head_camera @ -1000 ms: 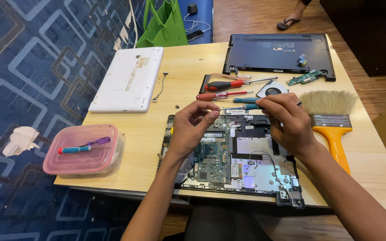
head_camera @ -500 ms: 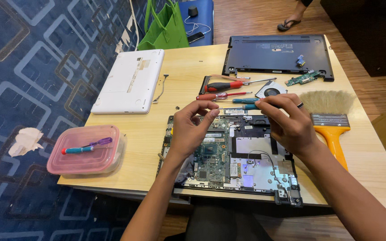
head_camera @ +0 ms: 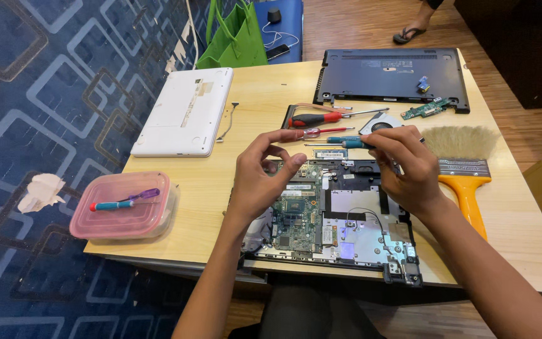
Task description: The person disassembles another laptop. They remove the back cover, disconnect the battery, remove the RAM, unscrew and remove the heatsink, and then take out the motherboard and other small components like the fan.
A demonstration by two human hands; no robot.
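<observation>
Green circuit board shows in the opened laptop base (head_camera: 330, 216) lying near the front edge of the wooden surface (head_camera: 246, 135), and both hands hover over its upper edge much as they did a second ago. The left hand (head_camera: 261, 176) has barely shifted; its thumb and forefinger curve toward each other with a small gap between, and I cannot tell whether anything tiny sits there. The right hand (head_camera: 406, 169) stays bunched, fingers pressed together around what looks like the blue-handled screwdriver (head_camera: 346, 143), though the grip itself is hidden. Little has moved, so the work at that top edge seems to be carrying on, not finished. A wide brush (head_camera: 462, 166) lies just right of the right hand, untouched
</observation>
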